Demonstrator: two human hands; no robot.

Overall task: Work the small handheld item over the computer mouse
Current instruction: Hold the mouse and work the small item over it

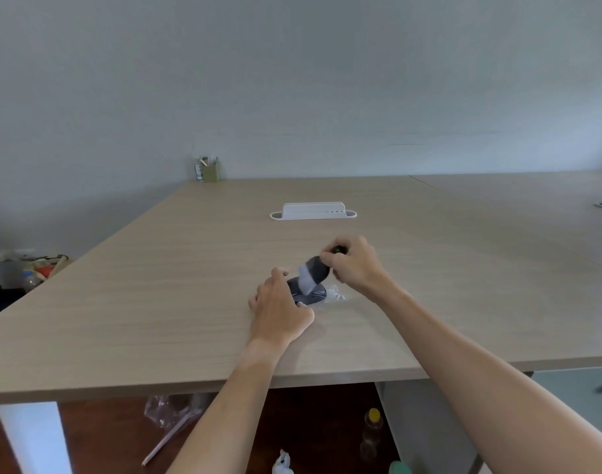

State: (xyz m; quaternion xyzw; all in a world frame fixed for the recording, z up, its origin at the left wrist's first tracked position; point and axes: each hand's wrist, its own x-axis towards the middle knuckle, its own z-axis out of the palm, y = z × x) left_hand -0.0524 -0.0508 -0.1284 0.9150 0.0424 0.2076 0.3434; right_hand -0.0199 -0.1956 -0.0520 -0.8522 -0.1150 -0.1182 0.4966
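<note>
Bracing: your left hand (280,311) clamps the mouse (308,293) at its 8 o'clock.
Brush (313,271): right hand (352,263) pinches it; sweep lightly toward the white dust (337,295) at 3 o'clock.

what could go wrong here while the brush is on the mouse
1. The white specks lying on the table right of the mouse could get swept further across the wood rather than gathered.
2. The left hand steadies the mouse only from its near-left side, so a firm stroke might push it away to the right.
3. The right hand pinches the brush high on its short handle, so the bristles may splay or the brush could twist.
</note>
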